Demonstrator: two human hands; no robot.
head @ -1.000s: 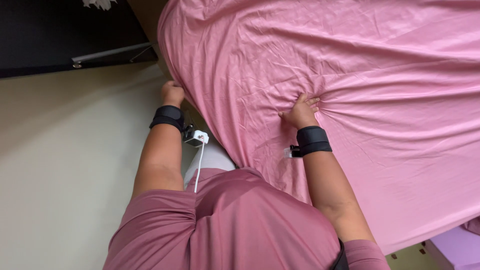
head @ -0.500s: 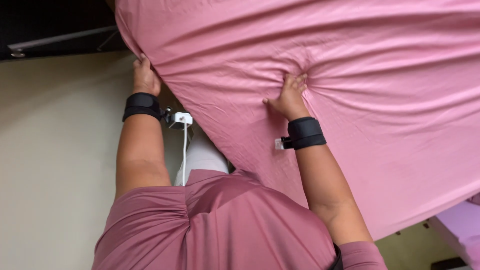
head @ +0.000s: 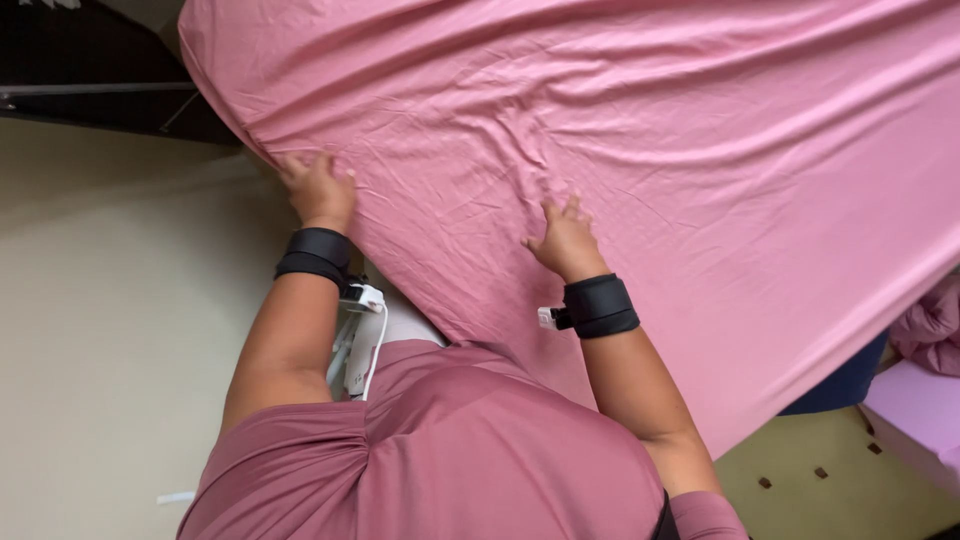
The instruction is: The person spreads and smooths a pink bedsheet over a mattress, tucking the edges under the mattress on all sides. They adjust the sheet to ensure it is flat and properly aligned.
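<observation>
A pink bed sheet point(head: 640, 130) covers the bed and fills most of the head view, creased around both hands. My left hand point(head: 318, 188) rests on the sheet at its near corner edge, fingers spread. Farther right, my right hand point(head: 565, 240) presses flat on the sheet, fingers apart, with wrinkles fanning out from it. Both wrists wear black bands. Neither hand visibly holds anything.
A pale floor point(head: 110, 330) lies to the left. Dark furniture with a metal rail point(head: 90, 90) stands at the top left. A white cabled device point(head: 360, 330) hangs by my left wrist. A lilac box point(head: 920, 410) and bunched pink cloth point(head: 935, 325) sit at the right.
My right hand has let go of the bunched fabric and now lies flat with spread fingers. My left hand has shifted onto the sheet's corner edge. The view has swung rightward.
</observation>
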